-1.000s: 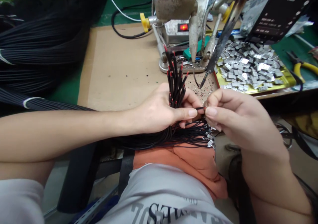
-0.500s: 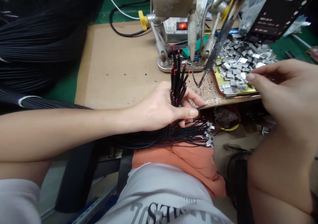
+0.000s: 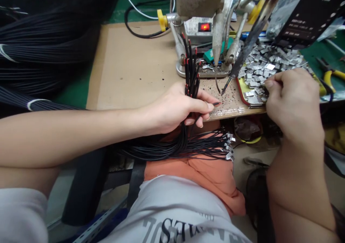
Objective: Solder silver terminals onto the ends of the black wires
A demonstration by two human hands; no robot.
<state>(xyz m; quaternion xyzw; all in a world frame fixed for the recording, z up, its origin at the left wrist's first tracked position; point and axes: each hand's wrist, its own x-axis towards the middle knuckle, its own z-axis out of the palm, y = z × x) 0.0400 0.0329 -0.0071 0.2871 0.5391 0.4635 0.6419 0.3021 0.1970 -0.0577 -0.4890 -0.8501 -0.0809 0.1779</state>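
Note:
My left hand (image 3: 185,108) is closed round a bundle of black cables (image 3: 192,72) whose red-tipped ends stand upward. One cable (image 3: 216,103) sticks out to the right between its thumb and finger, toward the soldering iron tip (image 3: 225,86). Above the near edge of a tray (image 3: 244,100) full of small metal connectors (image 3: 261,68), my right hand (image 3: 293,95) has thumb and forefinger pinched together. What lies in that pinch, if anything, is hidden. Across the lap lie more black cables (image 3: 172,150) with metal connectors (image 3: 229,147) on their right ends.
A soldering stand (image 3: 199,5) with a lit red switch (image 3: 205,27) stands on the cardboard sheet (image 3: 134,59). Thick cable bundles (image 3: 43,52) lie at left. A phone (image 3: 302,16) hangs over the tray, and yellow-handled pliers (image 3: 330,76) lie right.
My right hand has come down and left to the tray's near edge, its fingers closing into a pinch. The single cable in my left hand now points up toward the iron, its red end showing.

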